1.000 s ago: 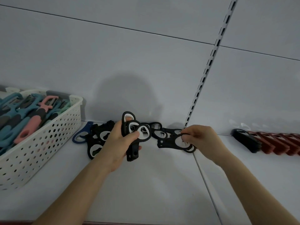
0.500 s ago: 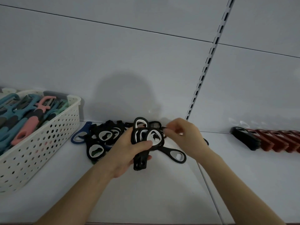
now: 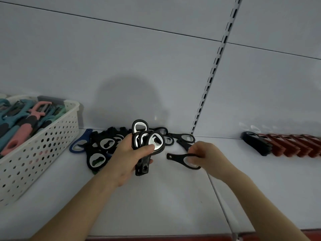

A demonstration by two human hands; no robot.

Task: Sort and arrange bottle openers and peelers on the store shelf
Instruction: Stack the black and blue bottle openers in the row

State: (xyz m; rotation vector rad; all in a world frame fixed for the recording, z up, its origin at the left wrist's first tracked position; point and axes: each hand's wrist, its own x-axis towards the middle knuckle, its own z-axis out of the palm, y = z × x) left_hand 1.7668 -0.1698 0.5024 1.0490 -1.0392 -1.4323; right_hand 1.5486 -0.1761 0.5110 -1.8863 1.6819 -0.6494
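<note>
Right hand (image 3: 206,155) drawn away from the bundle of black openers (image 3: 147,143). A single black opener (image 3: 180,158) is now pinched at its ring end between thumb and fingertips, just right of the bundle, near the back edge of the shelf (image 3: 156,206). Left hand (image 3: 128,159) stays curled round the bundle. Gathering judged unfinished: loose pile (image 3: 102,146) remains.

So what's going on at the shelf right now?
A person is sorting. The left hand grips a bunch of black bottle openers upright; the right hand pinches a single opener near the shelf. A loose pile lies behind, a basket of peelers stands left, a row of red openers right.
</note>
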